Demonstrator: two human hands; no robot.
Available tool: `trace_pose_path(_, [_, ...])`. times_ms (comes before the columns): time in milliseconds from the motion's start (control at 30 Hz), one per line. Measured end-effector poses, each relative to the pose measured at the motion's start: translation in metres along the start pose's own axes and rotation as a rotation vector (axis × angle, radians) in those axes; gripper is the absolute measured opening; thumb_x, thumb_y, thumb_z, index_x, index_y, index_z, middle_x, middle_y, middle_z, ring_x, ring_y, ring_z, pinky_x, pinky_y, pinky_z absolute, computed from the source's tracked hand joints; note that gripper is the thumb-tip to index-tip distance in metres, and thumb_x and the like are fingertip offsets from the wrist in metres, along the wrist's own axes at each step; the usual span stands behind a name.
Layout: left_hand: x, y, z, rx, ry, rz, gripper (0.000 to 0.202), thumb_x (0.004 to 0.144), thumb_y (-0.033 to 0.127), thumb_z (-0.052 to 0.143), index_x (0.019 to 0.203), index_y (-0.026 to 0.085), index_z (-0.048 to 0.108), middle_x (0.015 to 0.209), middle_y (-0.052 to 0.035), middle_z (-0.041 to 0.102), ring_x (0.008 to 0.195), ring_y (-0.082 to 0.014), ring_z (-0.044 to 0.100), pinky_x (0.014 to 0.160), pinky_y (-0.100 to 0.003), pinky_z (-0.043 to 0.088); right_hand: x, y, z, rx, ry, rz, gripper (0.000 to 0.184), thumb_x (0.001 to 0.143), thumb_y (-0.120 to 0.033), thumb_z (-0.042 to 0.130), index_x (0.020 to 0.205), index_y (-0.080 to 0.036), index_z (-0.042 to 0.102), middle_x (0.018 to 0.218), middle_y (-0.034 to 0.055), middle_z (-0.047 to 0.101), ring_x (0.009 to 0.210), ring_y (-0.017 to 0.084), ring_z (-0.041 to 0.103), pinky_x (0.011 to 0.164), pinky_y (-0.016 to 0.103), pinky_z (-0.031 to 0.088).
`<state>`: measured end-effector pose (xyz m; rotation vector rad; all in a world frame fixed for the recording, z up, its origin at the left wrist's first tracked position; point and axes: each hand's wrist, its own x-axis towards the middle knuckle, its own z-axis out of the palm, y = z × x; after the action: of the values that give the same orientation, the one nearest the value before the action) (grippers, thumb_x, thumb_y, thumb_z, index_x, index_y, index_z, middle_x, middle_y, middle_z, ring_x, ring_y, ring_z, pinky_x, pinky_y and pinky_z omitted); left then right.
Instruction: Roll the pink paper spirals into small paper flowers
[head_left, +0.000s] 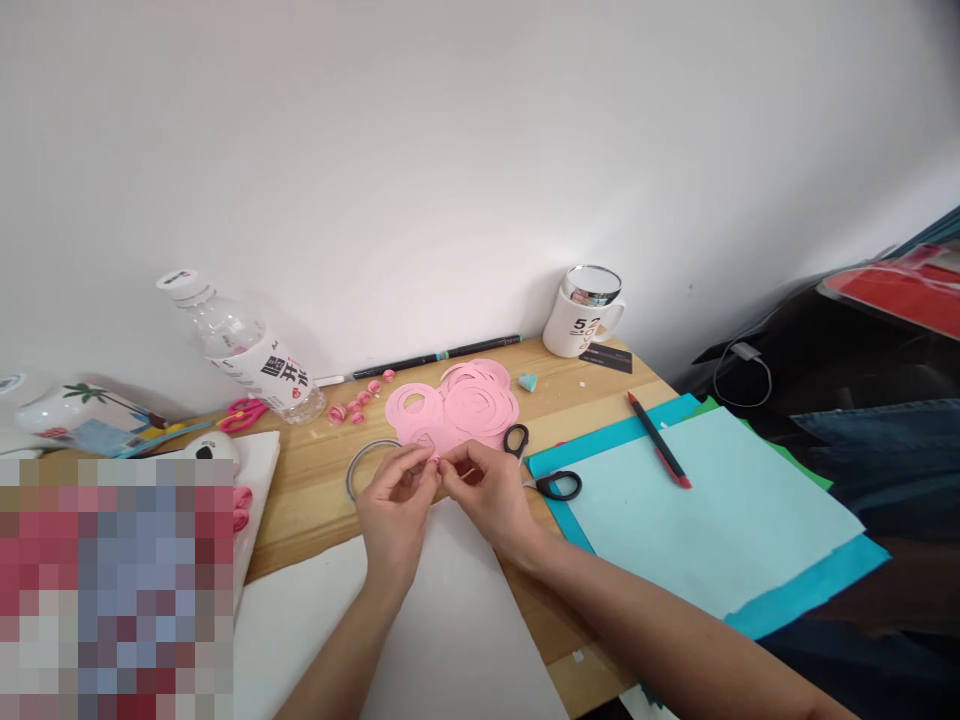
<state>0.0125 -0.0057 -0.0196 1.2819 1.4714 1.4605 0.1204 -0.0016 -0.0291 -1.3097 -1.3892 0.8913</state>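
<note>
Several rolled pink rosettes (364,397) are lying, seemingly finished, near the bottle (259,365), while flat pink cutouts (480,405) are lying unrolled on the surface (322,505). The left hand (394,505) and right hand (491,497) are pinching, fingertips close together, what seems a small pink piece (434,459) beside those cutouts.
</note>
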Motion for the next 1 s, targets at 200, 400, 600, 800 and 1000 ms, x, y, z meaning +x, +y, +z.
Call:
trace_pose_path(200, [0.0, 0.003, 0.0, 0.044, -0.03, 0.087, 0.008, 0.068, 0.024, 0.067, 0.074, 0.022, 0.072, 0.085, -0.004, 0.066, 0.082, -0.0167, 0.06, 0.07, -0.026, 0.05, 0.0, -0.002, -0.002, -0.034, 0.009, -0.028, 0.01, 0.073, -0.022, 0.054, 0.067, -0.017, 0.06, 0.064, 0.0016, 0.064, 0.057, 0.012, 0.055, 0.056, 0.023, 0.047])
trace_pose_path(400, [-0.003, -0.001, 0.006, -0.109, 0.009, -0.129, 0.016, 0.066, 0.028, 0.068, 0.079, 0.019, 0.069, 0.085, -0.0043, 0.066, 0.081, -0.017, 0.062, 0.074, -0.028, 0.051, -0.001, -0.001, 0.0, 0.05, 0.006, 0.037, 0.012, 0.072, -0.022, 0.052, 0.062, -0.017, 0.054, 0.061, 0.0007, 0.06, 0.054, 0.011, 0.053, 0.053, 0.022, 0.045])
trace_pose_path(600, [-0.006, 0.002, 0.009, -0.246, -0.02, -0.34, 0.03, 0.064, 0.031, 0.069, 0.09, 0.016, 0.067, 0.093, -0.0067, 0.068, 0.089, -0.019, 0.063, 0.077, -0.031, 0.051, -0.003, 0.002, 0.004, 0.037, 0.038, 0.046, 0.011, 0.072, -0.022, 0.052, 0.062, -0.018, 0.054, 0.061, 0.0005, 0.06, 0.055, 0.012, 0.054, 0.054, 0.023, 0.047])
trace_pose_path(800, [-0.006, 0.001, 0.009, -0.318, -0.044, -0.375, 0.024, 0.064, 0.028, 0.069, 0.084, 0.015, 0.065, 0.083, -0.0042, 0.066, 0.082, -0.0162, 0.062, 0.075, -0.029, 0.051, -0.004, 0.003, 0.004, -0.041, 0.037, -0.032, 0.015, 0.07, -0.02, 0.053, 0.056, -0.019, 0.048, 0.055, -0.0018, 0.053, 0.052, 0.01, 0.047, 0.05, 0.021, 0.041])
trace_pose_path(1000, [-0.006, 0.007, 0.01, -0.272, -0.035, -0.369, 0.033, 0.065, 0.029, 0.069, 0.095, 0.015, 0.064, 0.097, -0.0088, 0.067, 0.092, -0.0199, 0.062, 0.076, -0.031, 0.053, 0.0, 0.001, 0.001, 0.065, 0.033, 0.096, 0.014, 0.069, -0.023, 0.053, 0.057, -0.018, 0.049, 0.055, -0.0019, 0.053, 0.052, 0.01, 0.048, 0.05, 0.022, 0.042])
